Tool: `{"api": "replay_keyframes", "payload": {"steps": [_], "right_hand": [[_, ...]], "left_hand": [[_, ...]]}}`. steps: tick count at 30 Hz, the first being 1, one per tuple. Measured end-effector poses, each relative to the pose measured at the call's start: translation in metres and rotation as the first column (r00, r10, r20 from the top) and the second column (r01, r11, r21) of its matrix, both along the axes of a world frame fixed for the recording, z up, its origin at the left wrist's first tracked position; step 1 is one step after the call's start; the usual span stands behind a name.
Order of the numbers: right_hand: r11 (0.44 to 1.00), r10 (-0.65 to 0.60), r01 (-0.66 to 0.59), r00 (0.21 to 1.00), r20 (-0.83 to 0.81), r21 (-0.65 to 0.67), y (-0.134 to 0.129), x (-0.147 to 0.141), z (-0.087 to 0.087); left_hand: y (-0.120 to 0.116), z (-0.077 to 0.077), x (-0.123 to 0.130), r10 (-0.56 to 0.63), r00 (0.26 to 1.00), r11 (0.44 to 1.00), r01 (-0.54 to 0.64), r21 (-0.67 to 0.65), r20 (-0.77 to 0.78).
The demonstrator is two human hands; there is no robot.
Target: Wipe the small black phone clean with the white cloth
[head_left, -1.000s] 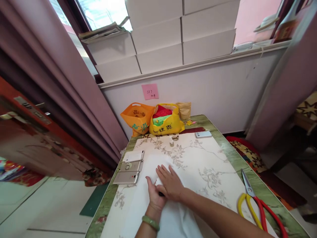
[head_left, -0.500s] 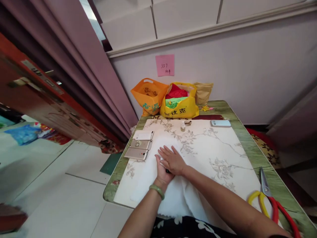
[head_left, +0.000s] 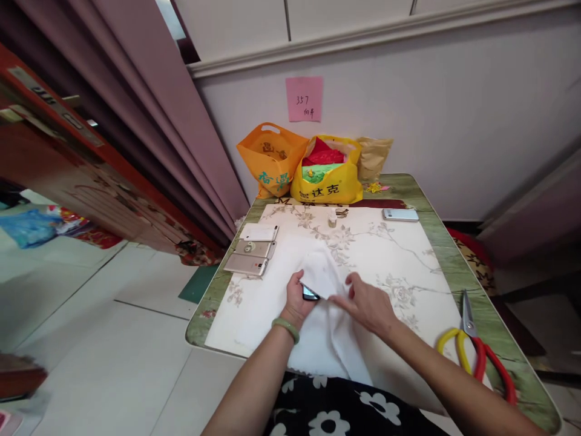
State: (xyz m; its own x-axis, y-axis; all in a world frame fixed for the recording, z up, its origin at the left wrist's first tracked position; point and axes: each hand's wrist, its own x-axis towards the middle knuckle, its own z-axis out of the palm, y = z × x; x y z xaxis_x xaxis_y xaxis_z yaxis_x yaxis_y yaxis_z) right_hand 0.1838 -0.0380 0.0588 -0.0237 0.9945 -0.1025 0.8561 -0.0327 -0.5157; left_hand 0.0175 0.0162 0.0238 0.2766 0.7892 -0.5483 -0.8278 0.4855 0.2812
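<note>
While the left hand cups a small dark device a little below the centre of the frame, its fingers are closed around it and the lit screen faces up. The right hand is just beside it, towards the right, with the forefinger stretched out to the device's near edge. From where I stand I can't tell whether those fingers are pinching the white cloth or only lying against it. The cloth stands up in a soft peak behind the device and trails down towards the lap at the bottom of the frame.

I'd judge the step in hand to be bringing cloth and device together, with the screen uncovered for now. The next move, to my eye, calls for a steady left palm and a sure hold on the cloth with the right, or the loose fold could snag or let the device slip.

Left of centre, 3 phones lie side by side on the surface, well apart from the work. Another pale phone rests towards the upper right, and scissors with 1 yellow and 1 red handle lie at the lower right, near the right forearm.
</note>
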Motion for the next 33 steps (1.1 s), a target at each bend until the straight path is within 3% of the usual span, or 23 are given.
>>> {"api": "replay_keyframes", "payload": {"steps": [5, 8, 14, 17, 21, 24, 29, 31, 33], "right_hand": [[0.982, 0.133, -0.088, 0.949, 0.287, -0.164, -0.029, -0.010, 0.003], [0.983, 0.157, -0.114, 0.931, 0.330, -0.145, -0.020, -0.003, 0.005], [0.998, 0.066, -0.065, 0.899, 0.434, -0.017, 0.014, 0.047, 0.018], [0.988, 0.151, -0.139, 0.870, 0.469, -0.060, 0.017, 0.060, 0.020], [0.942, 0.336, -0.313, 0.849, 0.407, -0.124, -0.001, 0.062, 0.018], [0.944, 0.330, -0.309, 0.897, 0.294, -0.117, -0.003, 0.062, 0.025], [0.981, 0.156, -0.145, 0.984, -0.082, 0.129, 0.040, 0.043, 0.031], [0.967, 0.103, -0.069, 0.986, -0.130, 0.246, 0.062, 0.023, 0.018], [0.940, 0.101, -0.077, 0.993, -0.054, 0.333, 0.076, 0.000, -0.002]], "left_hand": [[0.001, 0.000, 0.000, 0.037, 0.999, 0.998, -0.037, -0.042, -0.014], [0.003, 0.001, 0.004, 0.065, 0.998, 0.997, -0.066, -0.047, -0.019], [0.015, 0.001, 0.038, 0.088, 0.996, 0.996, -0.088, 0.014, -0.023], [0.024, 0.000, 0.051, 0.108, 0.994, 0.994, -0.107, 0.023, -0.027], [0.029, -0.002, 0.050, 0.094, 0.996, 0.995, -0.094, -0.015, -0.013], [0.029, -0.001, 0.044, 0.090, 0.996, 0.996, -0.090, -0.018, 0.020], [0.029, 0.004, 0.040, 0.049, 0.996, 0.998, -0.052, 0.034, 0.068], [0.029, 0.005, 0.039, 0.018, 0.996, 0.998, -0.023, 0.060, 0.091], [0.028, 0.005, 0.037, 0.009, 0.994, 0.997, -0.017, 0.075, 0.110]]}}
